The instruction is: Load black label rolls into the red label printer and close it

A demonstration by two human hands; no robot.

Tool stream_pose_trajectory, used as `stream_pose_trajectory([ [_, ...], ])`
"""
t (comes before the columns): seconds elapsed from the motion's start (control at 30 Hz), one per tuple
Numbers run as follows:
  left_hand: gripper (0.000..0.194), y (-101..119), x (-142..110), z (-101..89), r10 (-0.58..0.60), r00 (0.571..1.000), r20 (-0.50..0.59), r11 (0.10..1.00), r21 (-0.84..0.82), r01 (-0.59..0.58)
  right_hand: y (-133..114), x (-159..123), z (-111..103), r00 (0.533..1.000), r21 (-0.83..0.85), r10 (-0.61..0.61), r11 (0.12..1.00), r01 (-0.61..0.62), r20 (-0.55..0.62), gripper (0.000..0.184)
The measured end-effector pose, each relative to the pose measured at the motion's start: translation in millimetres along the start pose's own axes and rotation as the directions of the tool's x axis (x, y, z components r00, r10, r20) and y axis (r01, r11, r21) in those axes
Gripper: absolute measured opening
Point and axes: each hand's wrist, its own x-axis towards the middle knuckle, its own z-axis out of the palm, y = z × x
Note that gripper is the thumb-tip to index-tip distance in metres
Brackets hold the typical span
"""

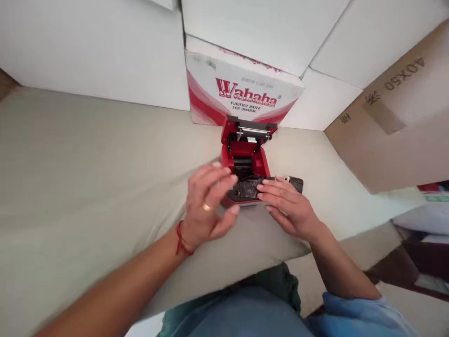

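Observation:
A small red and black machine [260, 161], which looks like a label printer, stands with its lid [250, 128] raised. A dark roller [242, 164] shows inside it. Across its front lies a glossy black piece [248, 189], wrinkled like film. My left hand [206, 206], wearing a ring, hovers at the machine's left front with curved, parted fingers and nothing in them. My right hand [289, 203] rests its stretched fingertips at the right edge of the black piece, thumb apart below. Behind those fingers a black cylinder [296, 183] with a pale end pokes out, partly hidden.
A Wahaha carton [242, 86] stands right behind the raised lid, among white boxes [94, 51] along the back. A large brown carton [396, 107] is at the right. A pale cloth [87, 178] covers the work surface, its front edge near my body.

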Motion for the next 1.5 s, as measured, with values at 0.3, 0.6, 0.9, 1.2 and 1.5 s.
stream_pose_trajectory([
  [0.3,0.034,25.0,-2.4,13.0,0.1,0.965,0.243,0.979,0.149,-0.139,11.8,20.2,-15.8,0.987,0.212,0.145,0.969,-0.128,-0.066,0.03],
  [0.6,0.044,26.9,-2.1,16.0,0.084,0.975,0.207,0.978,0.17,-0.12,109.9,121.5,1.9,0.741,0.572,0.671,0.612,-0.545,-0.011,0.091],
  [0.9,0.047,27.0,-7.3,14.8,0.101,0.969,0.224,0.965,0.215,-0.151,45.1,70.1,7.6,0.822,0.526,0.567,0.717,-0.458,-0.058,0.077],
  [1.2,0.063,7.5,-10.5,8.3,-0.046,0.996,0.078,0.994,0.098,0.038,43.6,32.3,19.7,0.92,0.46,0.388,0.826,-0.326,-0.045,0.047],
  [1.5,0.037,-30.2,-5.9,-1.6,-0.302,0.934,0.193,0.949,-0.035,0.314,36.9,28.0,35.2,0.899,0.514,0.405,0.813,-0.272,-0.165,0.041],
])
